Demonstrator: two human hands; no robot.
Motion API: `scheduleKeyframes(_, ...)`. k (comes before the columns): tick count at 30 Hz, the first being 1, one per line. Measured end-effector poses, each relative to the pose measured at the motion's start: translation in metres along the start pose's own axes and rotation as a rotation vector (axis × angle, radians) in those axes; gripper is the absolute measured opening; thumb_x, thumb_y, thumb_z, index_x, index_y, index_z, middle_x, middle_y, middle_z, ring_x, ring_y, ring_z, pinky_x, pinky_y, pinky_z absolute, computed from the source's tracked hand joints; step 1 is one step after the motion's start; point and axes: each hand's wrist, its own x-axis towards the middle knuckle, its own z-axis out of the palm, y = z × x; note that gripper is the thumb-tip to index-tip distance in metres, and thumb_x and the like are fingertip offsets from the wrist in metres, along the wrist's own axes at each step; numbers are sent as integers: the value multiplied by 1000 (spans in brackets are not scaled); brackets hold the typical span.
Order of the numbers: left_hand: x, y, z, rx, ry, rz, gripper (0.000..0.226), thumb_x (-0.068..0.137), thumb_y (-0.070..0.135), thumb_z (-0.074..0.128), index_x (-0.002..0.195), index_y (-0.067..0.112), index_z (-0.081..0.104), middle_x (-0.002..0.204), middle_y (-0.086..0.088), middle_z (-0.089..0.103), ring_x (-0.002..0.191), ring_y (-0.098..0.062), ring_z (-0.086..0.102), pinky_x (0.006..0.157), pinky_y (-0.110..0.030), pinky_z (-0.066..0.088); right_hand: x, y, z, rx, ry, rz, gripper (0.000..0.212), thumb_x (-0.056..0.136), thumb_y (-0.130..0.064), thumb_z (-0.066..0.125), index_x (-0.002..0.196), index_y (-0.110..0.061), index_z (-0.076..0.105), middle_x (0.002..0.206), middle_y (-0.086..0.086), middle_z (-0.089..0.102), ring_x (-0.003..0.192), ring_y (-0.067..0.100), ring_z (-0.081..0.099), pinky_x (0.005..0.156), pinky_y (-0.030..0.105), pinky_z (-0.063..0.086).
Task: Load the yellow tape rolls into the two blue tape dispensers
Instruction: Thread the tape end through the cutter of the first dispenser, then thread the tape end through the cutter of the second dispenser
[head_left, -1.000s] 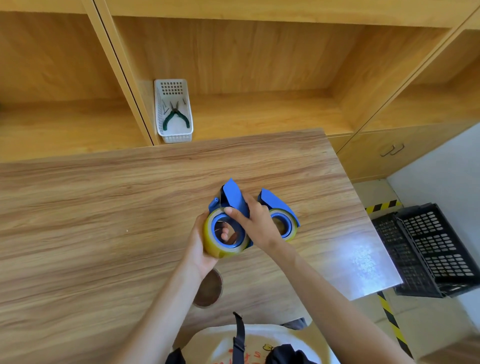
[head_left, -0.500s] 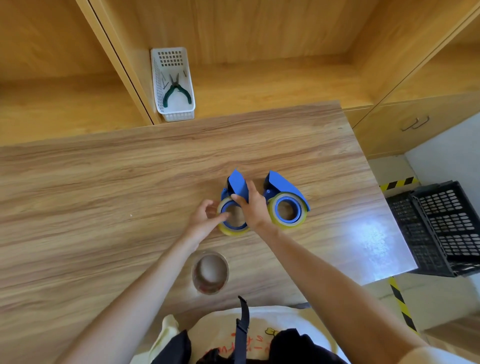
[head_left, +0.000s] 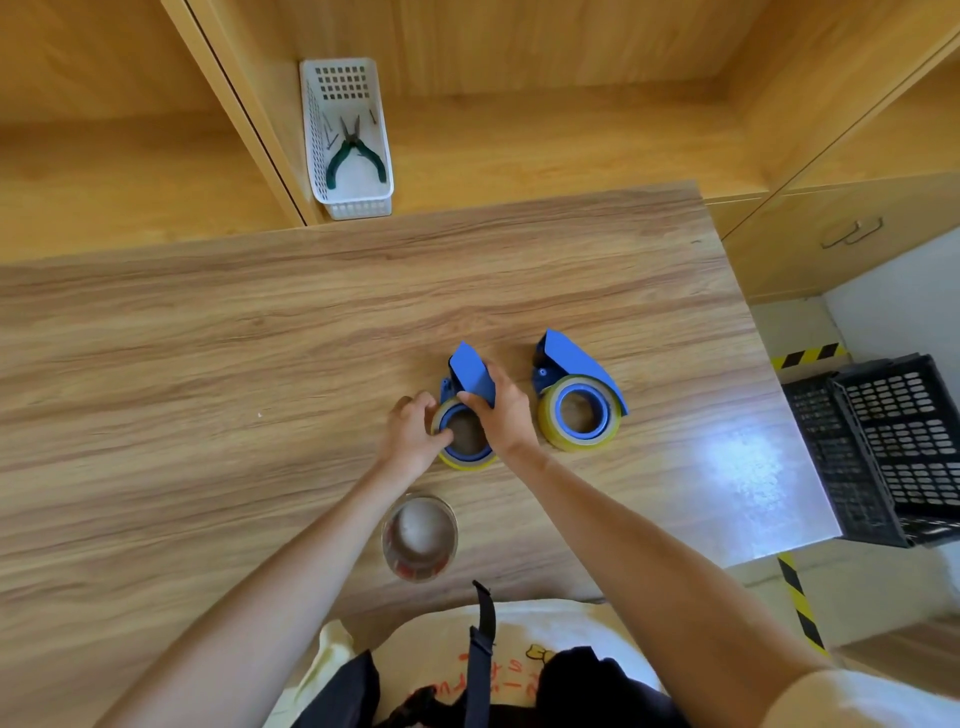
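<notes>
Two blue tape dispensers lie on the wooden table (head_left: 208, 364). The right dispenser (head_left: 571, 364) lies alone with a yellow tape roll (head_left: 550, 421) around its hub. The left dispenser (head_left: 470, 374) rests on the table with a second yellow roll (head_left: 462, 461) around its blue hub. My right hand (head_left: 501, 410) grips the left dispenser's blue cover from above. My left hand (head_left: 413, 431) presses its fingers against the left rim of that roll. Both hands hide much of the left dispenser.
A clear tape roll (head_left: 420, 535) lies on the table close to my body. A white basket (head_left: 348, 140) with green pliers stands on the shelf behind the table. Black crates (head_left: 883, 447) sit on the floor past the table's right edge.
The left dispenser with its roll has gone from held tilted in the air down onto the table. My hands stayed on it. The camera tilted further down.
</notes>
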Motion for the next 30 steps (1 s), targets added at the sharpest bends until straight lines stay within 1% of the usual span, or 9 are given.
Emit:
scheduleKeyframes(4, -1, -1, -1, 14, 9, 22, 38, 81, 16, 75, 114, 6, 60, 99, -4, 51, 90, -23, 52, 72, -28, 34, 3, -3, -2, 20, -16, 16, 55, 89, -22, 70, 138, -10, 48, 126, 8, 62, 117, 23, 57, 86, 21, 40)
scheduleKeyframes(9, -2, -4, -3, -7, -14, 16, 45, 84, 27, 76, 120, 8, 56, 105, -4, 55, 94, -18, 51, 74, -28, 36, 7, -6, -7, -35, -72, 25, 63, 87, -25, 71, 142, -10, 44, 134, 9, 57, 125, 24, 52, 92, 23, 39)
scheduleKeyframes(13, -4, -5, -7, -70, 0, 24, 44, 83, 32, 78, 115, 10, 57, 104, -3, 61, 96, -18, 55, 76, -27, 37, 11, -10, -13, -126, -119, 29, 66, 89, -28, 69, 144, -9, 40, 144, 10, 50, 135, 25, 43, 103, 32, 37)
scheduleKeyframes(16, -8, -5, -12, -124, 25, 38, 41, 83, 31, 78, 112, 10, 59, 104, -3, 63, 95, -16, 56, 75, -26, 37, 13, -13, -15, -156, -154, 46, 68, 89, -30, 69, 146, -10, 37, 146, 10, 48, 136, 27, 42, 103, 34, 38)
scheduleKeyframes(20, -14, -4, -20, -164, 50, 46, 36, 84, 35, 76, 109, 15, 59, 96, -1, 64, 91, -17, 60, 75, -29, 41, 14, -15, -17, -141, -191, 73, 71, 88, -31, 70, 147, -11, 35, 145, 11, 48, 135, 28, 44, 102, 36, 40)
scheduleKeyframes(22, -15, -5, -22, -175, 55, 58, 32, 84, 36, 76, 105, 17, 60, 92, 1, 64, 89, -17, 61, 72, -29, 42, 14, -15, -18, -145, -204, 85, 72, 89, -32, 69, 148, -11, 33, 148, 10, 45, 136, 28, 42, 103, 36, 39)
scheduleKeyframes(25, -17, 0, -24, -176, 71, 99, 26, 85, 34, 75, 101, 17, 63, 87, 4, 62, 84, -15, 60, 66, -24, 41, 12, -16, -23, -130, -219, 79, 72, 90, -33, 67, 149, -10, 32, 150, 9, 43, 137, 27, 41, 103, 33, 39)
scheduleKeyframes(28, -18, 11, -22, -196, 119, 153, 17, 86, 27, 75, 95, 16, 66, 82, 5, 60, 80, -16, 59, 72, -33, 46, 9, -15, -31, -136, -229, 75, 70, 93, -33, 64, 149, -8, 32, 151, 8, 42, 138, 26, 41, 105, 31, 37)
scheduleKeyframes(30, -20, 22, -19, -233, 147, 198, 8, 86, 18, 73, 90, 16, 66, 80, 4, 60, 74, -18, 59, 73, -39, 50, 8, -11, -40, -98, -199, 70, 59, 95, -29, 61, 145, -7, 39, 147, 9, 48, 136, 26, 45, 106, 32, 37)
